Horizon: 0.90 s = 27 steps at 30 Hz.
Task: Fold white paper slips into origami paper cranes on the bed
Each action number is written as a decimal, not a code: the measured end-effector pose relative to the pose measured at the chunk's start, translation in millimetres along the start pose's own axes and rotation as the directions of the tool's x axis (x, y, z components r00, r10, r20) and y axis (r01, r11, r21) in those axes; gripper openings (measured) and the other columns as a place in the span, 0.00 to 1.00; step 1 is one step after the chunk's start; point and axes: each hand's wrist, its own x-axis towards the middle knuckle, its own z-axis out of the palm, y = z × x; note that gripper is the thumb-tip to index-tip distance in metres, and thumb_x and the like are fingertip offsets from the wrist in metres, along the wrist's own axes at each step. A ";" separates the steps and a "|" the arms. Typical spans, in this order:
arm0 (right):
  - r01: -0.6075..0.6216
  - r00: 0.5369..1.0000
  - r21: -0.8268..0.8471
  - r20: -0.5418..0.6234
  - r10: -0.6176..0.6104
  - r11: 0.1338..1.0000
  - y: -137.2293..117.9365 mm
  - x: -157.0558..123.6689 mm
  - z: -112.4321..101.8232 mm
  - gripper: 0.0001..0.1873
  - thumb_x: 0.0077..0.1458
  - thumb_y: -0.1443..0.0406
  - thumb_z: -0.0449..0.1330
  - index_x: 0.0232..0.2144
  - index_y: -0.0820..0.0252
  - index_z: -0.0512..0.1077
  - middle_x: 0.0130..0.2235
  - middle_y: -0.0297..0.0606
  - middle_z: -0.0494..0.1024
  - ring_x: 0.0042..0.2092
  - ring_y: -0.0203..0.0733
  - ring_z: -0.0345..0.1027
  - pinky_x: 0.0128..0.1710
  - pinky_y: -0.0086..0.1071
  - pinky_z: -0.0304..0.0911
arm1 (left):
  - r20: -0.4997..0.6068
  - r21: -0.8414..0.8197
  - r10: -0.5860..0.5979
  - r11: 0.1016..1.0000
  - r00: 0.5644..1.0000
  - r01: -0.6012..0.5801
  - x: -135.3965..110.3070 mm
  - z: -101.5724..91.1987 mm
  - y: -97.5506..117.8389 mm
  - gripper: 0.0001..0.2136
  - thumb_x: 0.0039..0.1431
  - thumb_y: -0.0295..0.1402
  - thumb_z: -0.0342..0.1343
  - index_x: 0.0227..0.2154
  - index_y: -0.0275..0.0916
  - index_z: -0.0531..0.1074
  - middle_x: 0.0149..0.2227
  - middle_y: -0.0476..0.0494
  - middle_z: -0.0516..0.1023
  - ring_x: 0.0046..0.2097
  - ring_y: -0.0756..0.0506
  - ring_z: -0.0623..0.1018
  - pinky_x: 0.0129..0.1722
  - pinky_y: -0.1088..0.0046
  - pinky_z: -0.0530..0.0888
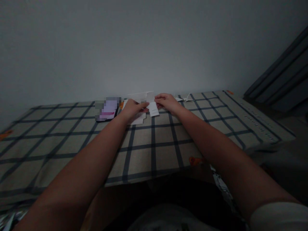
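Near the far side of the table my left hand (133, 107) is closed, thumb and fingers pinching a small white paper slip (154, 109) with faint print on it. My right hand (166, 102) grips the right side of the same slip, its fingers bent around the edge. The slip looks folded, with an upper part (150, 95) standing up behind my fingers. Under and beside my left hand lie more white papers (137, 121), partly covered by it. Dim light hides the finer print.
Left of my hands lies a phone (108, 109) with a lit, partly blurred screen. Crumpled white scraps (187, 98) lie to the right. A checked cloth (163, 146) covers the table, which meets a plain wall (154, 48). A grey curtain (284, 70) hangs at the far right.
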 end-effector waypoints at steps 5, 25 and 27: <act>-0.042 0.995 0.059 0.096 0.036 0.997 2.1 -0.7 -1.1 0.05 0.57 0.73 0.58 0.35 0.62 0.73 0.29 0.36 0.78 0.28 0.33 0.70 0.32 0.27 0.69 | -0.088 -0.004 -0.030 1.000 0.996 0.030 1.9 -1.3 -0.5 0.18 0.43 0.36 0.68 0.36 0.29 0.78 0.36 0.34 0.82 0.31 0.45 0.80 0.33 0.68 0.79; -0.029 0.997 0.045 0.066 0.026 0.999 1.1 -1.4 -1.6 0.05 0.53 0.75 0.60 0.31 0.64 0.74 0.25 0.32 0.76 0.25 0.29 0.67 0.28 0.23 0.66 | -0.063 -0.028 -0.089 0.996 0.994 0.087 6.5 -6.6 -7.3 0.15 0.43 0.38 0.69 0.29 0.31 0.79 0.29 0.37 0.81 0.29 0.45 0.80 0.34 0.69 0.78; -0.013 0.999 0.037 0.048 0.011 0.999 1.6 -0.6 -1.8 0.05 0.53 0.75 0.61 0.30 0.63 0.74 0.25 0.32 0.76 0.25 0.30 0.67 0.28 0.23 0.66 | -0.024 -0.002 -0.092 0.996 0.995 0.092 6.8 -6.2 -7.6 0.13 0.44 0.39 0.69 0.26 0.32 0.78 0.27 0.38 0.80 0.28 0.47 0.78 0.32 0.72 0.77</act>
